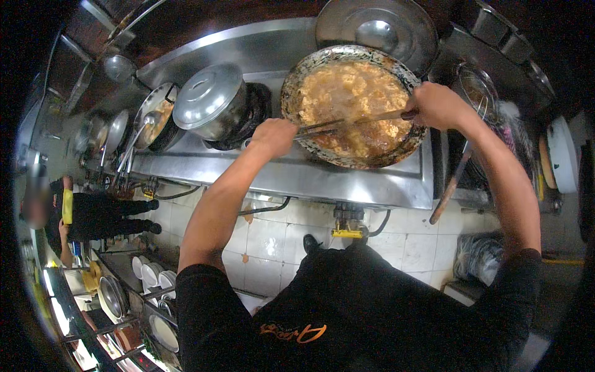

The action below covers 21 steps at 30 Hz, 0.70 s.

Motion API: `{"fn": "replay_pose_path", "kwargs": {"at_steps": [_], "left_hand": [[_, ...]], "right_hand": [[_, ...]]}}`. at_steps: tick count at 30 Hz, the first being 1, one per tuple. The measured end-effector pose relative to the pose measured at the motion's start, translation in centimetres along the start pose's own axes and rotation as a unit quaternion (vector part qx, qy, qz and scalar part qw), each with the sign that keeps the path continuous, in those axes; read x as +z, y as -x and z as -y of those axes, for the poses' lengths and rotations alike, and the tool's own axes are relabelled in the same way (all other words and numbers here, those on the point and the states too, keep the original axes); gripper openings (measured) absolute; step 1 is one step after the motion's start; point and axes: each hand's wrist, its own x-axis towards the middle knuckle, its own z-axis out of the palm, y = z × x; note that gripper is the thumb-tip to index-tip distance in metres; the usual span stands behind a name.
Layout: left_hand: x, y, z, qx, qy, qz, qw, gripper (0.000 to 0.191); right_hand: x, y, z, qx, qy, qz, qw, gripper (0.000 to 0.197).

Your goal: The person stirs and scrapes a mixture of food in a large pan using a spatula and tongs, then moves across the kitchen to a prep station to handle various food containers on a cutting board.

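A large, worn wok (353, 160) holds browned pieces in bubbling oil or broth. Across its top lies a long-handled cooking utensil (379, 117), with thin dark shafts running between my hands. My left hand (275, 136) is closed around its left end at the wok's rim. At the opposite rim, my right hand (437, 106) grips the right end. Whether this is one tool or two overlapping ones I cannot tell. A lidded aluminium pot (211, 100) stands on the burner left of my left hand.
Behind the wok leans a big round metal lid (376, 32). A shallow pan with a ladle (151, 118) is farther left on the steel stove (297, 179). A wooden-handled strainer (453, 186) lies at right. Another person (97, 209) stands far left, near stacked white bowls (151, 273).
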Motion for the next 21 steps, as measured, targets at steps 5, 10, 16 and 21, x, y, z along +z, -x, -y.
{"fn": "replay_pose_path", "kwargs": {"at_steps": [5,10,16,21], "left_hand": [[1.3,-0.6,0.9,-0.024,0.004,0.053,0.998,0.019],[1.8,-0.7,1.2,-0.044,0.028,0.061,0.997,0.020],[0.9,0.0,0.4,-0.039,0.048,0.031,0.998,0.023],[0.7,1.5,0.4,0.015,-0.030,0.011,0.999,0.019]], "right_hand": [[2.4,-1.3,-0.3,-0.022,-0.042,-0.017,0.999,0.024],[7.8,-2.3,0.1,0.067,-0.064,0.028,0.995,0.032],[8.2,-1.1,1.5,0.078,-0.019,0.009,0.997,0.030],[-1.2,6.5,1.9,0.060,-0.026,-0.027,0.998,0.029]]}}
